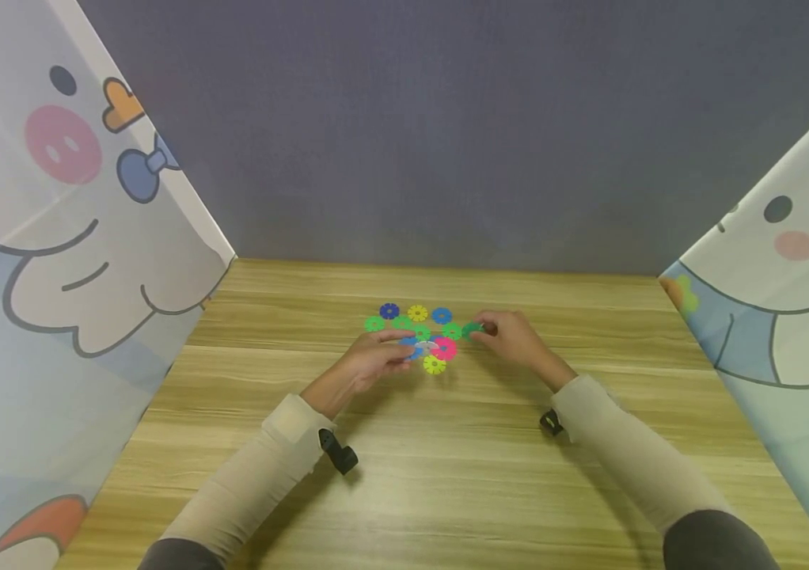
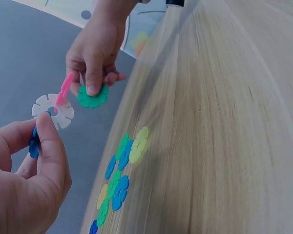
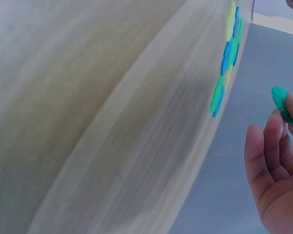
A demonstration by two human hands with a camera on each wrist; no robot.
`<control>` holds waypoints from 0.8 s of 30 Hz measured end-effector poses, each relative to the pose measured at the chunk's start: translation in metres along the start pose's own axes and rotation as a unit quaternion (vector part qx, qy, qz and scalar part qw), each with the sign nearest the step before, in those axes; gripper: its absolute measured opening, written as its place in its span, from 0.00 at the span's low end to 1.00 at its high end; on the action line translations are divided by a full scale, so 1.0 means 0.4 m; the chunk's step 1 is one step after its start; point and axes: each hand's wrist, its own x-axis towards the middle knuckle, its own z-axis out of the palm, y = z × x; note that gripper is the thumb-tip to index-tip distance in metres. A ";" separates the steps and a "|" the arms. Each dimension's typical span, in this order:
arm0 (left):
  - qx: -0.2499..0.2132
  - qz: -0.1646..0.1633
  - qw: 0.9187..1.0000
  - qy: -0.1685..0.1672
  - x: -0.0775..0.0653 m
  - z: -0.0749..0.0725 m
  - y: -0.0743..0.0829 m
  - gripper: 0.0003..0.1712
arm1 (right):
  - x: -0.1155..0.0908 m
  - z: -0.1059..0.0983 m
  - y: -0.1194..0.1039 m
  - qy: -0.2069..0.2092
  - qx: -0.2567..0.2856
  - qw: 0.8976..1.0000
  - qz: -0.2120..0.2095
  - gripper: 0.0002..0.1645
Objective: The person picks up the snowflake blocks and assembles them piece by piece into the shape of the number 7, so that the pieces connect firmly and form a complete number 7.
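My left hand (image 1: 374,358) pinches a small chain of notched plastic discs between thumb and fingers. In the left wrist view, a blue disc (image 2: 34,145) sits by the fingertips, a white disc (image 2: 65,117) is slotted onto it, and a pink disc (image 2: 64,89) stands up from the white one. To the right, my right hand (image 1: 513,336) pinches a green disc (image 2: 94,98) by its edge, thumb on its face. That disc is close to the pink one but apart from it. Both hands are raised over the table.
Several loose notched discs lie flat on the wooden table (image 1: 433,475) under and beyond the hands, among them a dark blue disc (image 1: 389,311), a yellow disc (image 1: 417,313) and a yellow-green disc (image 1: 434,364). A grey panel (image 1: 433,142) rises behind the table's far edge.
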 end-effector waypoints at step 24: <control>-0.003 -0.007 0.999 0.038 0.012 0.002 0.006 0.32 | -0.044 0.010 -0.037 -0.023 0.054 0.997 -0.057 0.05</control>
